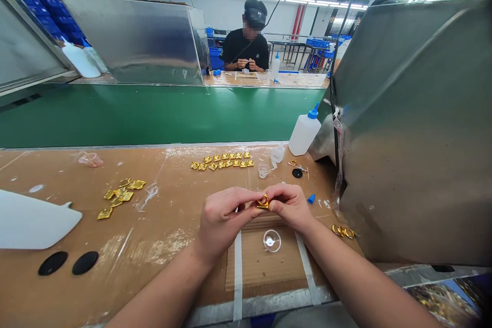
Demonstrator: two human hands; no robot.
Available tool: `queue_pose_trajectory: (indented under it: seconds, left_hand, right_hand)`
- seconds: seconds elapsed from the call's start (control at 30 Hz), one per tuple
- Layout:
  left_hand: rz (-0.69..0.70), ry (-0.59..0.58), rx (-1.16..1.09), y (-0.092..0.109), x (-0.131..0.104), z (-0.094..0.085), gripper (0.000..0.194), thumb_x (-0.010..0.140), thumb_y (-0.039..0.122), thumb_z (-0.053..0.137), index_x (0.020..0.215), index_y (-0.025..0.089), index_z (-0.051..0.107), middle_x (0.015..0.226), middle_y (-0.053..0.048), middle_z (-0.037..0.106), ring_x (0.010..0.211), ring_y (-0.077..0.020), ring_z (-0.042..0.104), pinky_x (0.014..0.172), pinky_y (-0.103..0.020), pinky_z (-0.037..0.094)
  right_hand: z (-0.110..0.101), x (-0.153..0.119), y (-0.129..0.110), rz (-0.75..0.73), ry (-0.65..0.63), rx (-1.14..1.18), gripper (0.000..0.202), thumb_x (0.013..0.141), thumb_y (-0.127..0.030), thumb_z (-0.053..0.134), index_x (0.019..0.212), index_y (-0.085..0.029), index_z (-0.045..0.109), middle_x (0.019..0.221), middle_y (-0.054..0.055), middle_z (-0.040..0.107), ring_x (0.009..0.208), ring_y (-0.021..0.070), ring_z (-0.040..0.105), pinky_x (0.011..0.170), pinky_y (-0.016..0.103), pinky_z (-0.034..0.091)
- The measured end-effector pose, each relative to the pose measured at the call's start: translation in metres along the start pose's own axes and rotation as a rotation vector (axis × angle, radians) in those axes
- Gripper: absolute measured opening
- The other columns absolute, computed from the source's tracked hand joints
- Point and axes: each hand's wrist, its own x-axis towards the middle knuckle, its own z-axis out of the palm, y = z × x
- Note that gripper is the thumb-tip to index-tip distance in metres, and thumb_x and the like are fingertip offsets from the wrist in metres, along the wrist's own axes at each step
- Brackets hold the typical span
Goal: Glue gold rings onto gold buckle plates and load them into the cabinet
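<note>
Between the fingertips of both hands is a small gold piece with a ring shape on top (pixel 263 202). My left hand (pixel 226 212) pinches it from the left, and my right hand (pixel 289 206) grips it from the right. Below them, a small clear round cup (pixel 272 241) stands on a taped cardboard pad (pixel 253 269). Beyond the hands, two rows of gold pieces (pixel 223 162) lie on the table. A loose pile of flat gold pieces (pixel 121 196) is off to the left. Several gold rings (pixel 343 231) rest to the right of my right forearm.
A white bottle with a blue cap (pixel 305 133) stands at the back right beside a large metal panel (pixel 407 133). Two black discs (pixel 85 263) and a white sheet-like object (pixel 34 220) lie left. Past the green belt (pixel 165 115), a person (pixel 248 41) sits working.
</note>
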Motion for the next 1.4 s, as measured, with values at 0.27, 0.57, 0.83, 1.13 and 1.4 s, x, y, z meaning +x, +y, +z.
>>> queue_pose_trajectory:
  seconds: [0.27, 0.57, 0.83, 1.13, 1.4]
  left_hand:
    - [-0.057, 0.009, -0.028, -0.001, 0.000, 0.003, 0.022, 0.087, 0.013, 0.084, 0.106, 0.022, 0.080, 0.089, 0.000, 0.079, 0.065, -0.0089, 0.063, 0.057, -0.019, 0.047]
    - [0.120, -0.026, -0.050, 0.005, 0.001, 0.000, 0.026, 0.089, 0.009, 0.081, 0.112, 0.019, 0.077, 0.101, -0.002, 0.082, 0.087, -0.0116, 0.076, 0.080, -0.020, 0.058]
    - [0.136, -0.036, -0.068, 0.010, 0.004, -0.001, 0.028, 0.089, 0.010, 0.081, 0.116, 0.020, 0.076, 0.100, -0.004, 0.082, 0.085, -0.0143, 0.078, 0.079, -0.023, 0.062]
    - [0.162, -0.056, -0.064, 0.014, 0.003, -0.004, 0.029, 0.089, 0.006, 0.080, 0.116, 0.016, 0.076, 0.101, -0.004, 0.081, 0.090, -0.0132, 0.077, 0.083, -0.021, 0.060]
    - [0.171, -0.057, -0.053, 0.016, 0.002, -0.005, 0.031, 0.089, 0.004, 0.079, 0.117, 0.016, 0.075, 0.103, -0.004, 0.081, 0.092, -0.0143, 0.077, 0.084, -0.023, 0.061]
  right_hand:
    - [-0.001, -0.001, 0.000, 0.005, 0.003, -0.054, 0.030, 0.081, -0.046, 0.088, 0.087, -0.018, 0.081, 0.078, 0.006, 0.078, 0.068, 0.0148, 0.072, 0.066, 0.023, 0.058]
    - [0.000, -0.001, -0.013, -0.056, -0.079, -0.082, 0.033, 0.082, -0.049, 0.087, 0.082, -0.016, 0.080, 0.072, 0.005, 0.076, 0.063, 0.0134, 0.066, 0.062, 0.023, 0.053]
    - [-0.001, 0.000, -0.019, -0.140, -0.110, -0.149, 0.033, 0.086, -0.049, 0.084, 0.084, -0.017, 0.081, 0.074, 0.007, 0.077, 0.064, 0.0154, 0.070, 0.062, 0.024, 0.055]
    - [0.004, 0.000, -0.025, -0.181, -0.116, -0.137, 0.031, 0.085, -0.048, 0.085, 0.080, -0.018, 0.080, 0.072, 0.007, 0.077, 0.061, 0.0147, 0.069, 0.060, 0.023, 0.055]
    - [0.006, 0.000, -0.028, -0.177, -0.123, -0.142, 0.034, 0.085, -0.050, 0.085, 0.078, -0.017, 0.079, 0.072, 0.007, 0.077, 0.060, 0.0150, 0.070, 0.060, 0.023, 0.057]
